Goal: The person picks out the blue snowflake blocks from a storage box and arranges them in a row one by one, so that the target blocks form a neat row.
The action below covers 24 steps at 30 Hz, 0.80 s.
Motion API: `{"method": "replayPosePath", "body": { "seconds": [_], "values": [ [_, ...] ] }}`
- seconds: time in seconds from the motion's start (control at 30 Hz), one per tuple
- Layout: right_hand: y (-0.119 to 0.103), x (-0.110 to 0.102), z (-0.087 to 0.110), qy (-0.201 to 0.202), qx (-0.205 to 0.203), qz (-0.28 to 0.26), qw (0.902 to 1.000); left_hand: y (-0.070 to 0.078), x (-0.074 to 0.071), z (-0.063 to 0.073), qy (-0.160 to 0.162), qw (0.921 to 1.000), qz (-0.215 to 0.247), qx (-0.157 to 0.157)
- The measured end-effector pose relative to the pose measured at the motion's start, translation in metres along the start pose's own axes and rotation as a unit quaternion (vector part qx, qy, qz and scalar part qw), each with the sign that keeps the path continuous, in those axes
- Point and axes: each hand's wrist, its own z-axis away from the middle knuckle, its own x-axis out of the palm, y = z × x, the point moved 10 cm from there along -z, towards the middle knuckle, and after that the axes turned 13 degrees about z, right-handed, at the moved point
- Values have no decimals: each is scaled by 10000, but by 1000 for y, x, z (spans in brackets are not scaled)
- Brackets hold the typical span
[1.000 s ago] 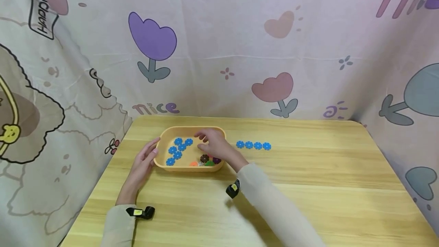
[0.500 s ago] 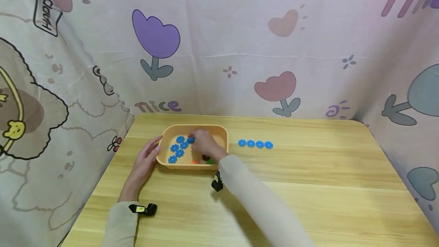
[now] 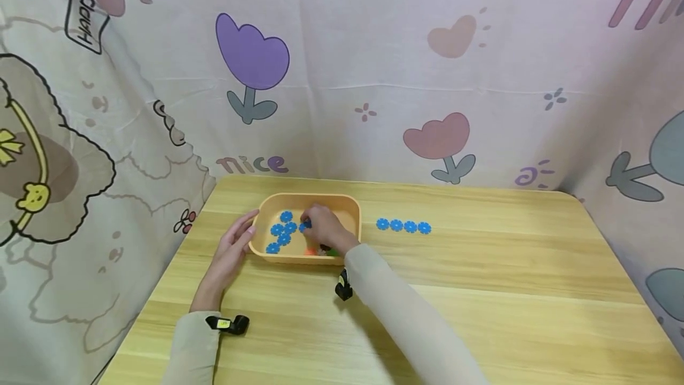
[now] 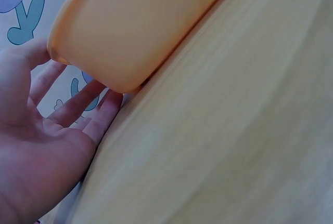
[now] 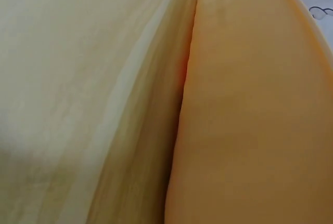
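Note:
In the head view my left hand (image 3: 231, 254) rests at the left end of a shallow orange plastic tray (image 3: 299, 260), thumb near the rim. The left wrist view shows its fairly straight fingers (image 4: 78, 104) touching the tray's outer wall (image 4: 125, 31). My right hand (image 3: 327, 227) reaches down inside the tray and pinches a blue notched plastic disc (image 3: 303, 227), partly hidden by the fingers. Several more blue discs (image 3: 284, 239) lie loose at the tray's left. In the right wrist view the tray's side wall (image 5: 255, 99) fills the right half; the right hand's fingers are hidden.
Right of the tray, several blue discs (image 3: 396, 225) form a straight row on the wooden table (image 3: 481, 290). An orange disc (image 3: 310, 251) and other coloured pieces lie at the tray's near side, partly under my right hand. A printed curtain (image 3: 342, 64) hangs behind.
My right hand came down into the tray, its fingers closed on the upper right blue disc, and drew it slightly away from the others. The left hand stays at the tray's end.

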Motion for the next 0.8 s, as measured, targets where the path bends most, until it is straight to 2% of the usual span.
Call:
{"method": "replayPosePath", "body": {
  "seconds": [0.53, 0.67, 0.8],
  "values": [
    [9, -2, 4, -175, 24, -952, 9953, 0, 1, 0, -6, 10000, 26, 14],
    [8, -9, 11, -211, -27, -1127, 9934, 0, 1, 0, -22, 10000, 58, 21],
    [6, -22, 18, -42, -139, -1169, 9930, 0, 2, 0, -43, 10000, 84, 13]
  ]
}}
